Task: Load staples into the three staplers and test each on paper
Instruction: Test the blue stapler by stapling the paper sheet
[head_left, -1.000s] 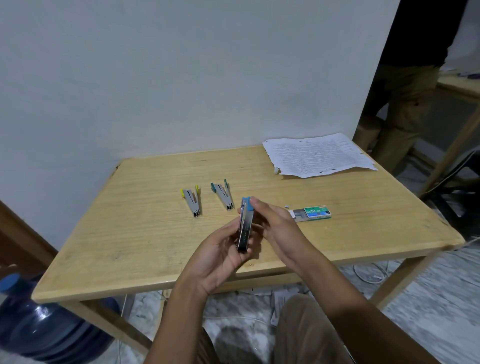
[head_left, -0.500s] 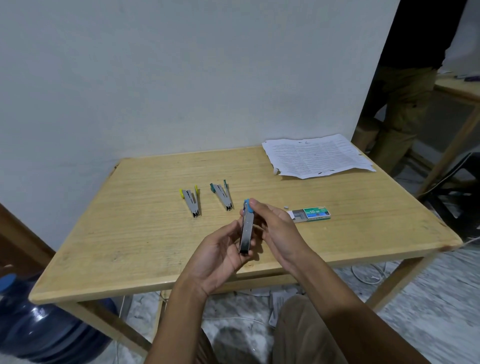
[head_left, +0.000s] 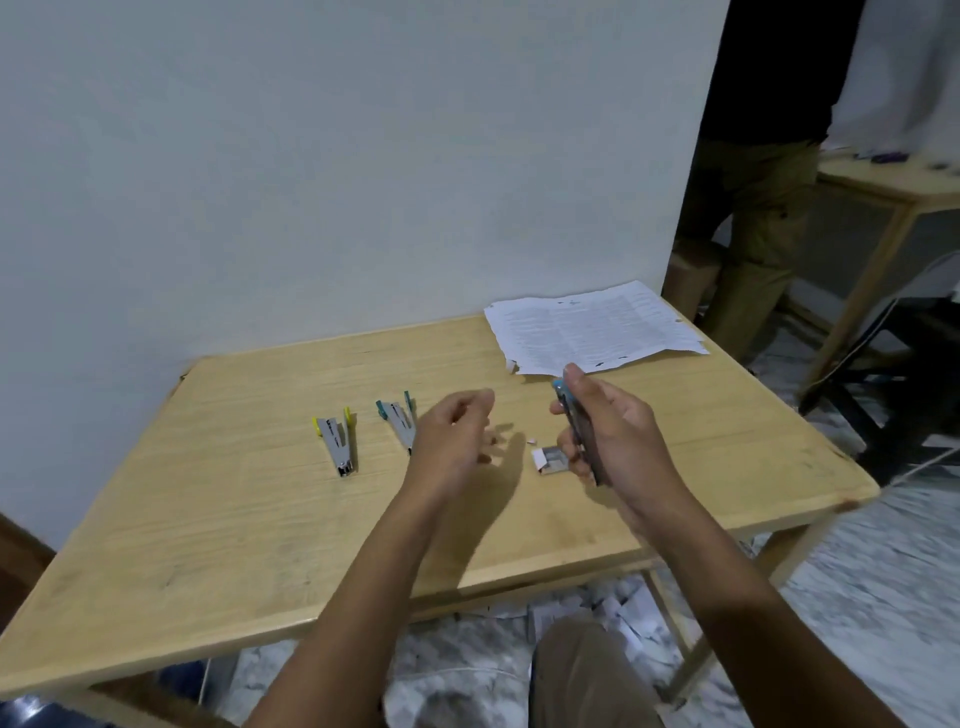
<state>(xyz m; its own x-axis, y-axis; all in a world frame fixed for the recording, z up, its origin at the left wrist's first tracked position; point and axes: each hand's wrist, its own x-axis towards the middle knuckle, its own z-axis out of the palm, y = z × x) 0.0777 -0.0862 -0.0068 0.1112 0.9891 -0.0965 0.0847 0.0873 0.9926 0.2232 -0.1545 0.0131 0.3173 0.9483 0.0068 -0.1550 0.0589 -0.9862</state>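
Gripping the blue-tipped stapler (head_left: 574, 426) in the right hand (head_left: 618, 441), fingers curled round it, above the right part of the wooden table (head_left: 234, 519). Holding nothing in the left hand (head_left: 457, 441), fingers loosely curled, just left of the right hand and apart from it. Flat on the table to the left: the yellow-tipped stapler (head_left: 337, 441) and, right of it, the teal-tipped stapler (head_left: 397, 421), partly hidden behind the left hand. Beneath the right hand, an opened staple box (head_left: 550, 460). At the far right corner, printed paper (head_left: 592, 327).
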